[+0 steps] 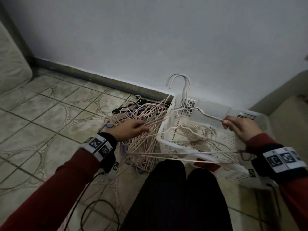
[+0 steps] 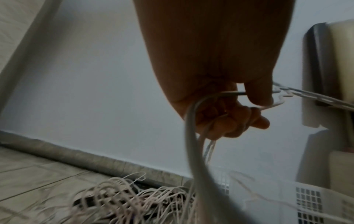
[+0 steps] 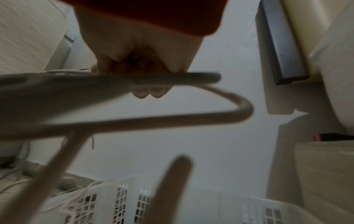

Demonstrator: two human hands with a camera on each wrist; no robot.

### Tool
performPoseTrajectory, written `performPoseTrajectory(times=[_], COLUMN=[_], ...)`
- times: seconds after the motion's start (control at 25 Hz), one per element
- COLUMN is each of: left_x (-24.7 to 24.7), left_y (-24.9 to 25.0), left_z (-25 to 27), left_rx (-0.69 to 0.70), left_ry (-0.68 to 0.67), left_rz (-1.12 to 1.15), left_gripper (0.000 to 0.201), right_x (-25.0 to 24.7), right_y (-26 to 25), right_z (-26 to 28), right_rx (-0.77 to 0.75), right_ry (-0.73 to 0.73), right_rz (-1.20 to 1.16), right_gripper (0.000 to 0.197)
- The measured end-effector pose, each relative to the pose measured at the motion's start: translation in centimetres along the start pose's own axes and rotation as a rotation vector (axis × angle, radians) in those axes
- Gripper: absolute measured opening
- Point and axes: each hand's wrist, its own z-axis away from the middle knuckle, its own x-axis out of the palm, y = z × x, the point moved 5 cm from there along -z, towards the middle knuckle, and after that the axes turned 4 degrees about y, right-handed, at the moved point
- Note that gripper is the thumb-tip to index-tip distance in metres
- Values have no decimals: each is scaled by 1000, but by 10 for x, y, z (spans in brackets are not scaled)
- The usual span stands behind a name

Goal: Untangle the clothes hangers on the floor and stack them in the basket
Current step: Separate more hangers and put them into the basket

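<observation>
A: Where's the stuff rel. to the basket?

B: Tangled pile of hangers on the floor just left of it. A pair of hangers is up over it, hooks toward the wall.

A: Hands?

B: Left hand fingers curled round the pair's left ends, over the pile. Right hand curled tight on the right arm, above the basket's far-right side.

A: Inside the basket?

B: Hangers on the mesh bottom, count unclear. Wrist cams blurry; basket's near corner hidden behind the right sleeve.
</observation>
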Motion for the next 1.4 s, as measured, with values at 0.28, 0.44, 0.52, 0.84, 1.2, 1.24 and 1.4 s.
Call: performPoseTrajectory(times=[0.28,0.44,0.52,0.84,1.2,1.24,1.4], left_x=[15,50,62,89,88,86,78], left_y=[42,27,14,-32,-9,-1,40], left_z=[-42,-51,-53,-58,-44,-46,-57], left_rx=[80,-2,-56,-170,-91,-58,41], left_ry=[50,-18,-39,-25,-26,-52,-96], left_rz=[-91,-83,-122,-242,-180,-180,-120], left_gripper=[22,24,24,22,23,22,15], right_x=[-21,14,41,111,76,64,12], right_y=[42,62,71,68,71,72,72], right_z=[28,38,37,40,47,49,59], right_rx=[182,295,339,473,407,393,354], right_ry=[58,-88,-168,-294,-223,-206,-83], right_rz=[-77,-88,-91,-232,-119,-106,-118], right_gripper=[63,34,33,10,15,17,27])
